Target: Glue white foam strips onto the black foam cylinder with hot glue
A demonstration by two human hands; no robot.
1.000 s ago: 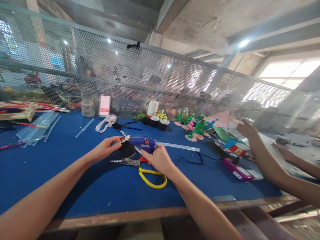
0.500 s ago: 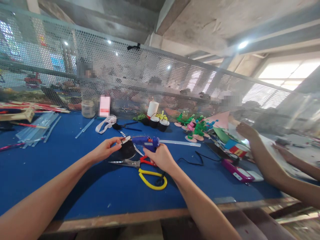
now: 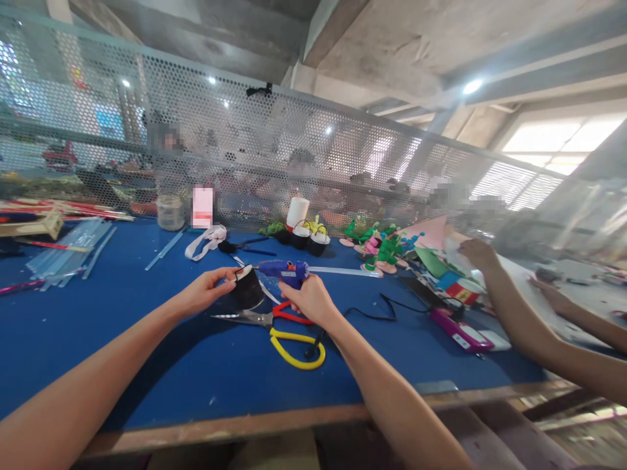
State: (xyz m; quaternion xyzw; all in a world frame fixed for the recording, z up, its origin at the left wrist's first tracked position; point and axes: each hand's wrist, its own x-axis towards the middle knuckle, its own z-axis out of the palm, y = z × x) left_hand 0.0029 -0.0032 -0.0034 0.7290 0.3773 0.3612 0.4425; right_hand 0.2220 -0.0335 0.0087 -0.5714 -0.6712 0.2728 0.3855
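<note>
My left hand (image 3: 208, 290) with a black cup (image 3: 247, 290); a glue gun (image 3: 287, 269) in my right hand (image 3: 313, 301).
From left: clear sticks (image 3: 68, 253) lie in a pile on the blue surface (image 3: 196, 385), then a white ribbon (image 3: 218, 233). My left fingers, bent nearly together, pinch the cup's white rim; the cup leans just beyond the blades of the scissors (image 3: 265, 318). The gun's nozzle points at that rim; whether it touches, I cannot tell. The scissors' red and yellow handles lie below the gun. My right fingers wrap its grip, and a glue stick (image 3: 343, 271) juts rightward from its rear. Farther right lies a magenta device (image 3: 458, 331), near a co-worker's forearm (image 3: 524, 331).
</note>
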